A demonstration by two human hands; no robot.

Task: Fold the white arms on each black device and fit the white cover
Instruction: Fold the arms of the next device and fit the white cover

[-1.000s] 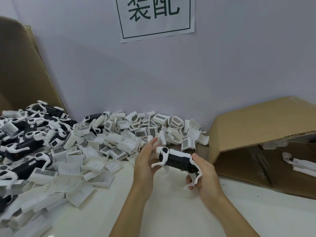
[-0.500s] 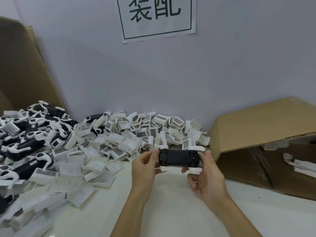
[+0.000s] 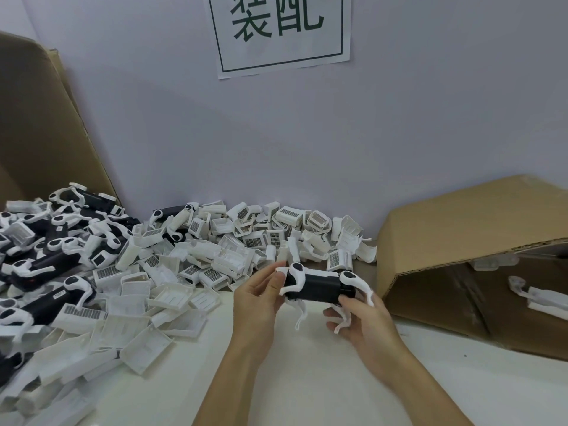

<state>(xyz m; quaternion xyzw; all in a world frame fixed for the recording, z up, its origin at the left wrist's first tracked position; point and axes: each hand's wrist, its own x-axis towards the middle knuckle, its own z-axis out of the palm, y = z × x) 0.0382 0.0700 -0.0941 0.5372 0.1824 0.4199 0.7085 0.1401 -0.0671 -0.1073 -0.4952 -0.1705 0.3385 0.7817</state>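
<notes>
Where covers (image 3: 172, 299) pile up, white table (image 3: 307, 388), lilac wall (image 3: 430, 118).

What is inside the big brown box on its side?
Inside the cardboard box, white plastic parts lie on the bottom. The top flap hides its far corner.

Evenly, softly lit from above; no glare. Faint shadows under the hands on the white table (image 3: 307, 379) and inside the cardboard box (image 3: 461, 241). Strongly bowed at the edges by the wide-angle lens. Slightly soft throughout, blurrier toward the lower left corner.
</notes>
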